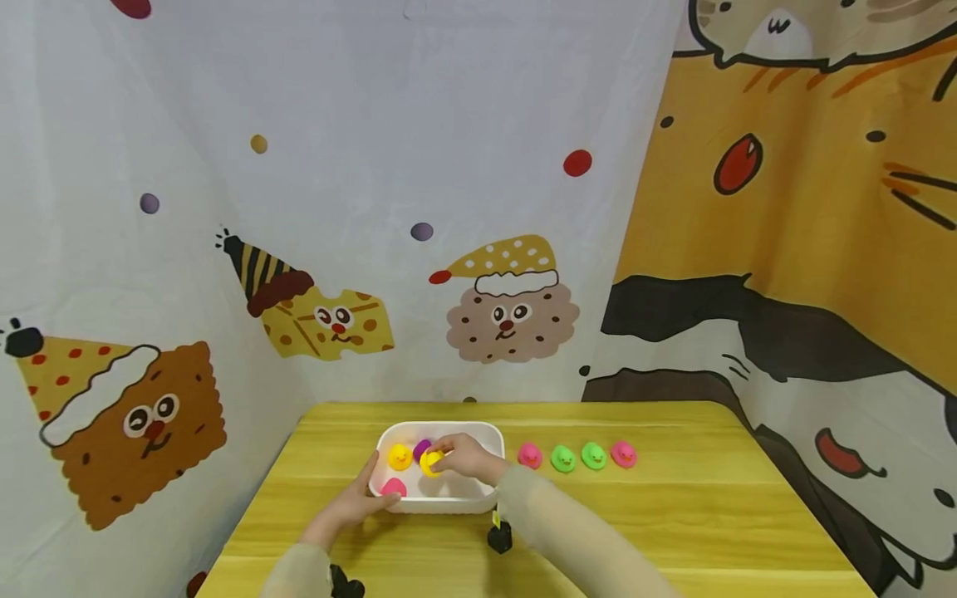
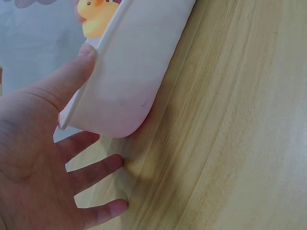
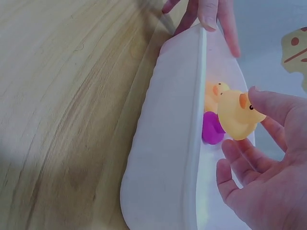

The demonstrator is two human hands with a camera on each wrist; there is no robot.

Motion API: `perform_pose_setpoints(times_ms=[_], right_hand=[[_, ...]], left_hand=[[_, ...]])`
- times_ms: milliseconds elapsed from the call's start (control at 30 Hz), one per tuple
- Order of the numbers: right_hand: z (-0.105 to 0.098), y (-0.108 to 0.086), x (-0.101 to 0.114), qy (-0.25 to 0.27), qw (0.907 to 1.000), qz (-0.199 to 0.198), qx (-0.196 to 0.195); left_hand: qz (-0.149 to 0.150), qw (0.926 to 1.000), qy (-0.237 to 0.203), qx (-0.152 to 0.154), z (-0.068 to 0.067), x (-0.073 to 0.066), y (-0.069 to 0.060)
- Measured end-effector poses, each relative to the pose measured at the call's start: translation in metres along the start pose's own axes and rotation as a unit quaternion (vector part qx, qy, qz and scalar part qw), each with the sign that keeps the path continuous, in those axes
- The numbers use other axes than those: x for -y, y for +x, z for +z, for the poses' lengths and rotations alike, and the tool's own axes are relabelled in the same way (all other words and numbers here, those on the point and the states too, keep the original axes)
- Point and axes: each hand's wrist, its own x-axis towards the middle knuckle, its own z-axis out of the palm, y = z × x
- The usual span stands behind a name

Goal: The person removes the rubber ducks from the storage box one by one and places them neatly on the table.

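Observation:
A white tray (image 1: 449,505) on the table holds a yellow duck (image 1: 399,456), a purple toy (image 1: 423,449) and a pink toy (image 1: 394,487). My right hand (image 1: 467,458) pinches a second yellow duck (image 1: 431,463) between thumb and fingers over the tray; in the right wrist view that duck (image 3: 237,115) overlaps the purple toy (image 3: 212,128). At the tray's left end, my left hand (image 1: 357,500) grips it, with the thumb on the rim in the left wrist view and the other fingers of this hand (image 2: 53,153) spread outside the wall.
Right of the tray, a pink duck (image 1: 530,455), two green ducks (image 1: 563,458) (image 1: 594,455) and another pink duck (image 1: 624,453) stand in a row on the wooden table (image 1: 673,531). A printed cloth (image 1: 463,108) hangs behind. Black objects sit by both wrists.

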Motion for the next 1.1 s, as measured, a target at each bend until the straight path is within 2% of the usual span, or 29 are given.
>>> perform_pose_setpoints(times_ms=[200, 500, 933, 1100], right_hand=[[-0.008, -0.004, -0.001, -0.008, 0.9998, -0.013, 0.01], [-0.022, -0.013, 0.002, -0.027, 0.9994, -0.016, 0.016], [-0.042, -0.021, 0.009, -0.006, 0.9985, -0.045, 0.031], [-0.049, -0.025, 0.01, -0.002, 0.998, -0.042, 0.048]], left_hand=[[0.007, 1.0, -0.004, 0.0, 0.001, 0.001, 0.001], [-0.008, 1.0, -0.003, 0.003, 0.001, -0.002, 0.001], [-0.014, 0.9998, -0.006, 0.01, -0.001, 0.0, 0.002], [-0.019, 0.9998, -0.003, 0.006, 0.0, 0.002, 0.0]])
